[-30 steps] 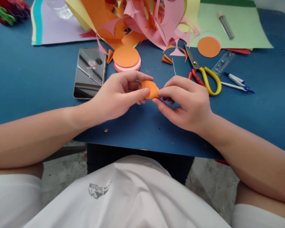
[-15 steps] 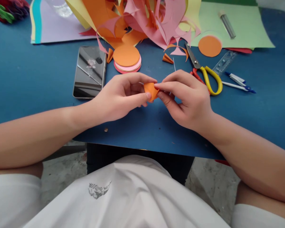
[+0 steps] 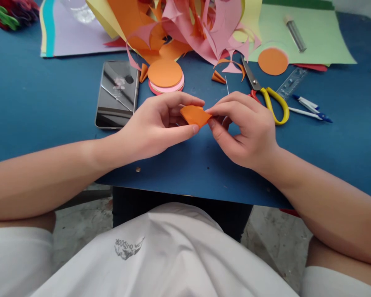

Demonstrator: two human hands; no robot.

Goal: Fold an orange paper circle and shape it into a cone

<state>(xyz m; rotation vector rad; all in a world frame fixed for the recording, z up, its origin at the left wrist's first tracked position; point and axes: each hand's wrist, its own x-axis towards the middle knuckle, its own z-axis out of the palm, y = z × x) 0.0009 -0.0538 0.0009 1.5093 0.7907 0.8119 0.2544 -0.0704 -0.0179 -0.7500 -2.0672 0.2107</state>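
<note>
A small orange paper piece (image 3: 195, 115), folded into a wedge, is held between my hands above the blue table. My right hand (image 3: 245, 123) pinches its narrow tip between thumb and index finger. Around the wide end curls my left hand (image 3: 162, 119), its thumb against the lower edge and its other fingers behind, partly hidden. Just beyond lies a stack of paper circles (image 3: 165, 73), orange on top with pink and red below. Small rolled orange paper cones lie near it, one by the phone (image 3: 144, 72) and another (image 3: 218, 77) beside a thin needle-like sliver (image 3: 226, 85).
Scissors (image 3: 267, 97) with yellow and red handles lie beyond my right hand, near pens (image 3: 311, 111) and a clear plastic strip (image 3: 292, 82). A phone (image 3: 116, 95) is at left. Paper scraps (image 3: 210, 29), an orange circle (image 3: 273, 61) and green sheets (image 3: 321, 37) fill the back.
The orange paper has turned and now shows more of its wide face to the left. My right fingers have shifted slightly right, onto its tip.
</note>
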